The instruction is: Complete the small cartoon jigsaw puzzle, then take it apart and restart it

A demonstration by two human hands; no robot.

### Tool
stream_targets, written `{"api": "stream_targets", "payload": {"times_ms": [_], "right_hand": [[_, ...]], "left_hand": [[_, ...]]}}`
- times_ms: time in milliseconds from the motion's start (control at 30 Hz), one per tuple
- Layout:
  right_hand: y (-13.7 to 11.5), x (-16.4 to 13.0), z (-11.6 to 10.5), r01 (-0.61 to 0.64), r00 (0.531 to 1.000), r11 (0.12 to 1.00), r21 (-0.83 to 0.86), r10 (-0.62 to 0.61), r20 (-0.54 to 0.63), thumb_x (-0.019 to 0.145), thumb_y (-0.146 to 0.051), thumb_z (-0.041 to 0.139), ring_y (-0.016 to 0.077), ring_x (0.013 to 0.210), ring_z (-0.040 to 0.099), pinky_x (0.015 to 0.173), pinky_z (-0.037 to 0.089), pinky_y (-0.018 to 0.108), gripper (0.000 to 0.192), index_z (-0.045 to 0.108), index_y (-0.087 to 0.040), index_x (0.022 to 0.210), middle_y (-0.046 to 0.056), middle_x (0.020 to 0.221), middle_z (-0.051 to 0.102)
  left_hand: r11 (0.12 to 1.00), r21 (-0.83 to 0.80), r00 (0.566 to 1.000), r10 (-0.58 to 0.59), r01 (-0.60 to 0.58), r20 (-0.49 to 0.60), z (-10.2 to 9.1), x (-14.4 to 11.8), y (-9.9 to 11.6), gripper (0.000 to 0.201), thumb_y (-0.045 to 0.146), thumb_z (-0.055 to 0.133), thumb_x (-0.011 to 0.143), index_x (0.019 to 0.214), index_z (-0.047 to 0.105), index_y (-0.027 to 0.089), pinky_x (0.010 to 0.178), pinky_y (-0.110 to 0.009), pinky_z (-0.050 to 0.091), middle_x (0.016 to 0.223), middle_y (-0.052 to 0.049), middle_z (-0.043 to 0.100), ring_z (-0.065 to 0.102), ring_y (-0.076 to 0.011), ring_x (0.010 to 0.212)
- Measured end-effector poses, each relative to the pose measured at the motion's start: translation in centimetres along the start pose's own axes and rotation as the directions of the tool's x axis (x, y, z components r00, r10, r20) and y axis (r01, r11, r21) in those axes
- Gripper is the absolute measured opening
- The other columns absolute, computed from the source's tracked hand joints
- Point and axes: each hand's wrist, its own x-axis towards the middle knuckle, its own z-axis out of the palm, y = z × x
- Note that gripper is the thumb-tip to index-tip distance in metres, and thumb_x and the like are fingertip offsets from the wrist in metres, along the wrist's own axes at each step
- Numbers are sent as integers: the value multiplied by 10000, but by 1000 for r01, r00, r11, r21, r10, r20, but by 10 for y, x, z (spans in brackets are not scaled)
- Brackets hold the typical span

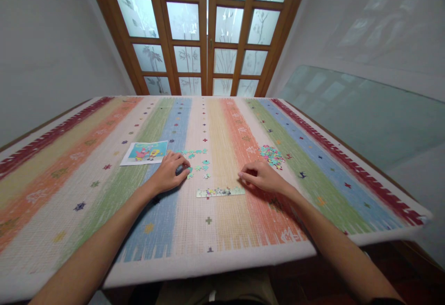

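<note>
My left hand rests on the cloth with curled fingers, its tips closed on a small teal jigsaw piece. Just past it lie several loose teal pieces and a row of teal pieces. My right hand is in a pinch above the orange stripe; whatever its fingertips hold, if anything, is too small to make out. Nearest to those fingertips is the right end of a joined strip of jigsaw pieces, lying flat. Beyond the right hand is a heap of mixed pieces.
A printed cartoon picture lies flat beyond my left hand. The table wears a striped, patterned cloth. A glass-paned wooden door stands behind the table, with a pale greenish panel along the right wall.
</note>
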Motion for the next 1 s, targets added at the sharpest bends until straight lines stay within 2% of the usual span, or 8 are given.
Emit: {"api": "stream_targets", "payload": {"times_ms": [100, 233, 467, 700, 800, 867, 1000], "right_hand": [[0, 0, 0, -11, 1000, 1000, -1, 11, 6, 950, -291, 578, 156, 590, 604, 613, 419, 313, 251, 703, -190, 757, 52, 636, 703], [-1, 0, 0, -9, 1000, 1000, -9, 9, 4, 944, -286, 580, 158, 603, 604, 615, 417, 316, 247, 705, -188, 756, 59, 662, 713], [-3, -1, -1, -25, 1000, 1000, -14, 26, 16, 942, -286, 581, 157, 602, 594, 616, 419, 317, 244, 706, -198, 752, 48, 653, 710], [-3, -2, -1, -30, 999, 999, -22, 30, 15, 940, -284, 590, 156, 617, 602, 631, 423, 319, 234, 712, -200, 760, 52, 678, 719], [-3, -1, -1, -22, 1000, 999, -25, 23, 20, 940, -286, 591, 156, 617, 603, 632, 418, 318, 230, 707, -203, 760, 48, 673, 714], [-2, -1, -1, -14, 1000, 1000, -24, 15, 22, 942, -289, 588, 158, 619, 604, 634, 416, 318, 231, 706, -199, 765, 49, 675, 714], [0, -1, 0, -10, 1000, 1000, -19, 11, 27, 947, -300, 585, 157, 616, 596, 632, 411, 316, 239, 704, -198, 767, 47, 673, 709]], "left_hand": [[997, -70, 999, -38, 36, -25, -2, 0, 3, 81, 287, 587, 889, 855, 592, 214, 901, -432, 428, 877, -50, 648, 540, -245, 907], [977, -200, 994, -86, 73, -60, -4, 0, 9, 110, 323, 598, 891, 862, 618, 219, 856, -401, 457, 885, -51, 685, 588, -225, 884], [932, -347, 989, -131, 103, -60, -6, 0, 22, 160, 353, 588, 914, 922, 641, 202, 694, -332, 478, 876, -37, 708, 575, -160, 708], [916, -400, 997, 7, 26, 80, -5, 0, 28, 218, 302, 495, 975, 1030, 685, 211, 827, -390, 509, 992, -80, 720, 644, -212, 912], [891, -448, 993, -32, 79, 112, 0, -1, 29, 187, 321, 548, 949, 1046, 656, 203, 760, -367, 515, 932, -67, 716, 645, -200, 834], [881, -460, 989, -49, 109, 140, 2, -2, 30, 153, 327, 583, 928, 977, 654, 201, 719, -352, 502, 873, -52, 712, 632, -192, 782], [892, -441, 981, -20, 104, 191, 2, -3, 37, 141, 312, 597, 915, 882, 685, 206, 707, -352, 487, 834, -41, 713, 612, -187, 750]]}}
